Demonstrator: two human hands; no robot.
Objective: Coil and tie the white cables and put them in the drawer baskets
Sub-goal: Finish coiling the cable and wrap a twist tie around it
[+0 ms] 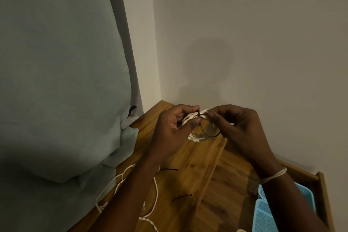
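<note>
The coiled white cable [195, 128] sits between my two hands, held up above the wooden cabinet top [190, 167] near the wall corner. My left hand [174, 128] curls round the coil's left side, thumb and forefinger pinching it where a black tie [209, 133] wraps over the strands. My right hand [235, 124] pinches the coil's far side with its fingertips, and the tie's loose tail loops down below the coil toward that hand. A pale string band [274, 175] circles my right wrist. More loose white cable [120, 182] trails over the top's left edge, with two spare black ties [181, 197] lying near it. Blue baskets [263, 216] rest in the open drawer [323, 194] at lower right.
</note>
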